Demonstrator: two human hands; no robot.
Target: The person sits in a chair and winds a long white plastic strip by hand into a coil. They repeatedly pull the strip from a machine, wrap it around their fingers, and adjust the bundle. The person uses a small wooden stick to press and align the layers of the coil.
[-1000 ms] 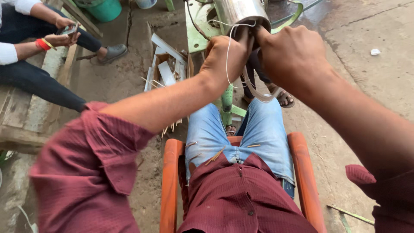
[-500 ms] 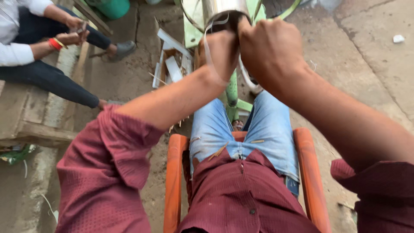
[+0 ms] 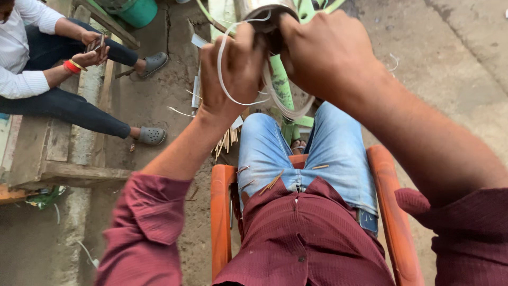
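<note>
A: What is held by the left hand (image 3: 238,71)?

B: A thin pale strip (image 3: 225,79) is looped over its back and gathered inside the closed fist, so the grip is tight on the strip. The loop is probably kept around the hand so that the springy strip cannot slip away.

A: And the right hand (image 3: 328,53)?

B: It is closed just beside the left, pressed up against a shiny metal cylinder (image 3: 262,9) at the top edge of the view. More loops of the same strip are seen hanging below it, down toward the knees. Whether the strip or the cylinder is clamped cannot be told, since the fingers are hidden behind the knuckles.

A: Where is the cylinder set?

B: It is mounted on a green metal frame (image 3: 280,85), which stands between the knees, so both hands can be raised to it from a sitting position.

A: What is sat upon?

B: An orange plastic chair (image 3: 221,212) is used. Thin wooden slivers (image 3: 272,181) are scattered on the lap of the blue jeans, and more lie on the ground near the frame.

A: Is anyone else seen?

B: A second person in a white shirt (image 3: 21,53) is seated on a rough wooden bench (image 3: 58,159) at the left, well apart, with a small object held in both hands. A green bucket (image 3: 138,10) is placed beyond that person's feet.
</note>
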